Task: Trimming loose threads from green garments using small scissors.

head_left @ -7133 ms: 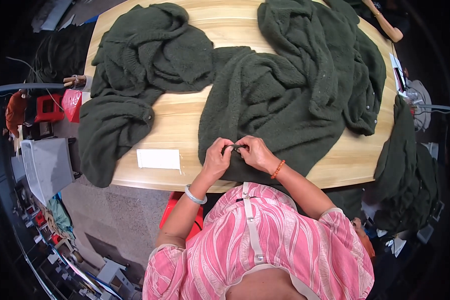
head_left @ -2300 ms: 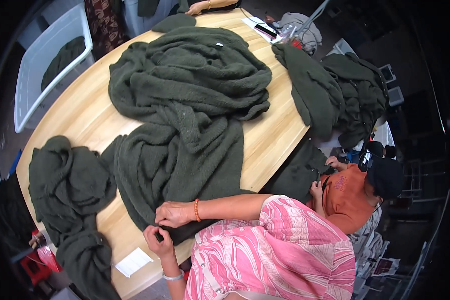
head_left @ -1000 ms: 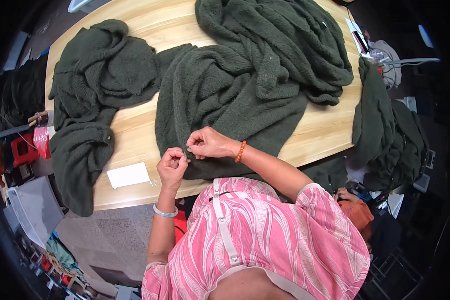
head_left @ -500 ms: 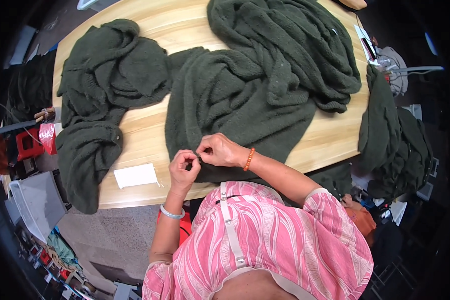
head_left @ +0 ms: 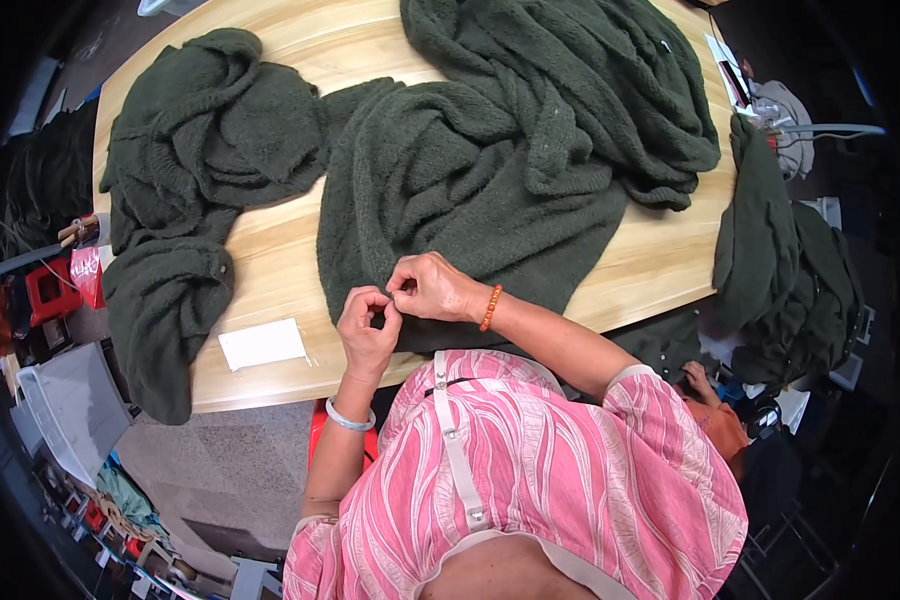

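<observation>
A dark green knitted garment (head_left: 470, 210) lies in loose folds on the wooden table (head_left: 280, 250), its near edge by my hands. My left hand (head_left: 370, 328) is closed in a pinch, thumb and forefinger making a ring. Right against it, my right hand (head_left: 432, 288) pinches too, its fingertips meeting those of the left. Whatever sits between the fingertips is too small to make out. Both hands are over the garment's near left edge.
More dark green knitwear (head_left: 210, 130) is heaped at the left and hangs over the table's edge. A white paper (head_left: 262, 344) lies near the front left. Dark garments (head_left: 795, 290) hang off the right side. Another person's hand (head_left: 700, 380) shows at lower right.
My hands stay pinched together, with the fingertips slightly closer. The dark bit seen between them earlier is hard to see now. The whole view has shifted slightly.
</observation>
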Tool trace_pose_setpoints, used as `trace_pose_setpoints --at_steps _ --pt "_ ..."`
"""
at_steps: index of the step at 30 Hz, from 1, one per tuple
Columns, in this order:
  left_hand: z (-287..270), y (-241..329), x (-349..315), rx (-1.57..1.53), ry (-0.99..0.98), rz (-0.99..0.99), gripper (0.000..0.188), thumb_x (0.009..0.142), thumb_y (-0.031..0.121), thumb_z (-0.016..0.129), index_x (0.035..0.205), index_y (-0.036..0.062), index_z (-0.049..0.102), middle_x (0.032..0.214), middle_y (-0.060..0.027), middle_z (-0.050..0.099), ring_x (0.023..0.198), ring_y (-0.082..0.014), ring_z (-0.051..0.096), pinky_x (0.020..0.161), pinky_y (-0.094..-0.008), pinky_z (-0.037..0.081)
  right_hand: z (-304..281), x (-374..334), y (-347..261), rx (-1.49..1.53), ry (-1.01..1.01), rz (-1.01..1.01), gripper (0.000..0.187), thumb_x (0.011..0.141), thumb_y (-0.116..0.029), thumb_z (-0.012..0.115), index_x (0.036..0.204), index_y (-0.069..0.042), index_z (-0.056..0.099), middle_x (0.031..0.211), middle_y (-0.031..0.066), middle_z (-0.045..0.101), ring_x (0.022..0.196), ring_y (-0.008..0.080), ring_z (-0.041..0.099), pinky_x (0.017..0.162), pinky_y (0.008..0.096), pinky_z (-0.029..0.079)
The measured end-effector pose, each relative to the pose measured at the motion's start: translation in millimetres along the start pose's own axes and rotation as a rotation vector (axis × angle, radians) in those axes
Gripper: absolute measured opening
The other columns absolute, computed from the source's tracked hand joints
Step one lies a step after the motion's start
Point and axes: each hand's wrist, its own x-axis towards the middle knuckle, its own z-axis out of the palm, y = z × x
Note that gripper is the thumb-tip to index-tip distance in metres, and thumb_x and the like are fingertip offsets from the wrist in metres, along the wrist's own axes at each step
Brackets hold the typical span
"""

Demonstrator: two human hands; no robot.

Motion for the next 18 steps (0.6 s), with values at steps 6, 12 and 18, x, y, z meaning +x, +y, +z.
trace_pose_setpoints --at_steps 6,12,18 --pt "-1 -3 -1 -0.024 -0.039 0.025 0.017 0.077 -0.01 0.061 0.088 -0.0006 0.053 0.096 -0.0068 0.052 0.079 -0.009 0.052 0.066 -0.0185 0.044 1 -2 5 0.073 -0.016 0.074 0.022 0.07 -0.012 0.068 0.081 0.007 0.066 0.075 0.0169 0.067 0.069 0.0203 0.067 0.065 0.0318 0.053" --pt "-4 -5 -1 0.022 -0.083 0.049 0.018 0.077 -0.01 0.061 0.089 -0.0004 0.053 0.096 -0.0066 0.051 0.08 -0.0093 0.052 0.068 -0.0183 0.045 0 0 6 0.09 -0.042 0.135 0.021 0.067 -0.012 0.067 0.077 0.006 0.065 0.071 0.0179 0.067 0.067 0.022 0.067 0.064 0.0332 0.052" --pt "-2 0 0 -0.103 -0.067 -0.014 0.017 0.079 -0.012 0.059 0.089 -0.0003 0.053 0.096 -0.0054 0.051 0.082 -0.0089 0.052 0.072 -0.0187 0.044 -2 1 10 0.183 -0.043 0.165 0.02 0.068 -0.01 0.067 0.077 0.007 0.065 0.068 0.015 0.066 0.058 0.0169 0.063 0.057 0.0304 0.051"
